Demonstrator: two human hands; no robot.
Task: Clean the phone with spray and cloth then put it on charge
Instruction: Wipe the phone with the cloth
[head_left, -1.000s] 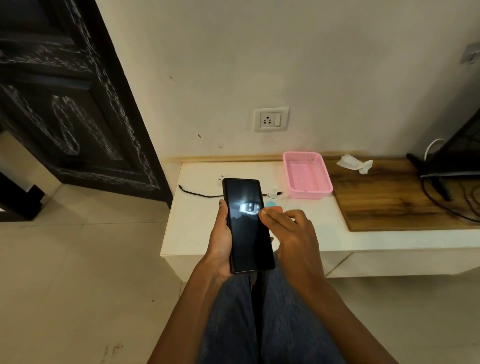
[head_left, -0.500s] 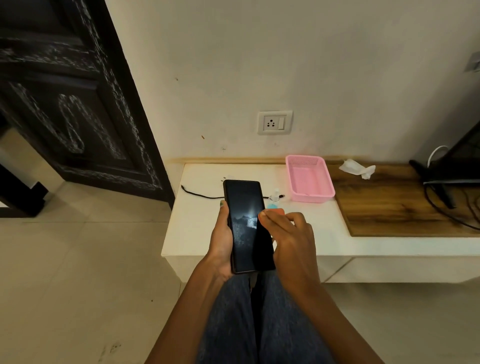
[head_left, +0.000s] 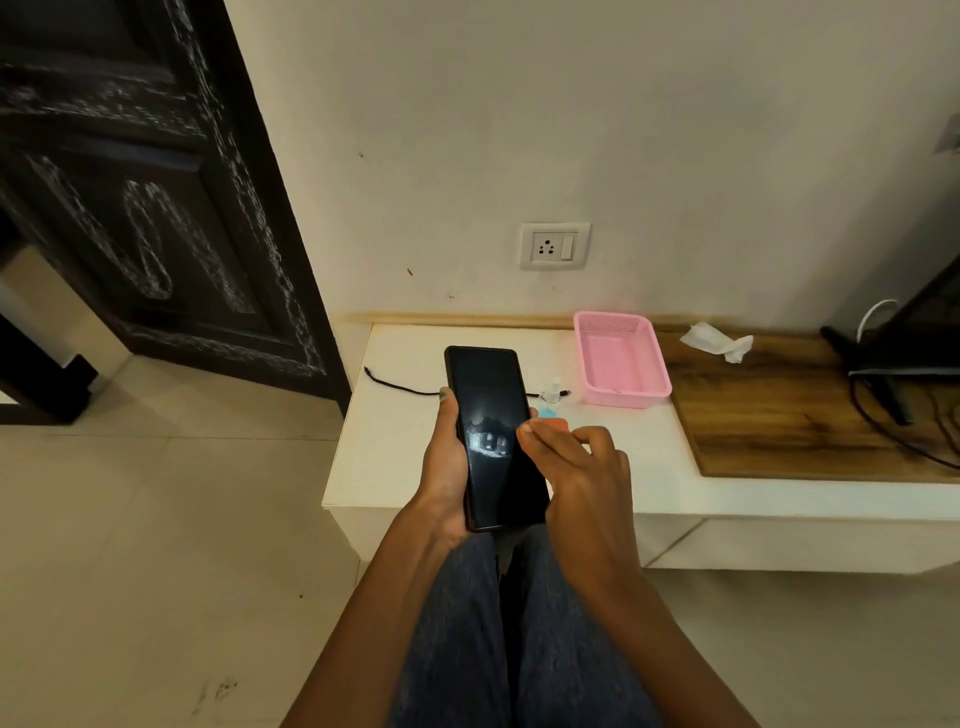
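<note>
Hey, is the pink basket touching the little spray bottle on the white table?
Apart. The head view shows a strip of white table between the pink basket and the spray bottle.

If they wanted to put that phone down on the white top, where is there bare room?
The white top is bare left of the phone, between the black cable and the front edge. Another bare patch lies in front of the pink basket, beside the wooden board. It is crowded around the small bottle.

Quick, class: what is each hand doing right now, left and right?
Left hand: grips the black rectangular phone, screen up.
Right hand: fingers curled, pinching a small orange-red cloth at the phone's right edge.
</note>
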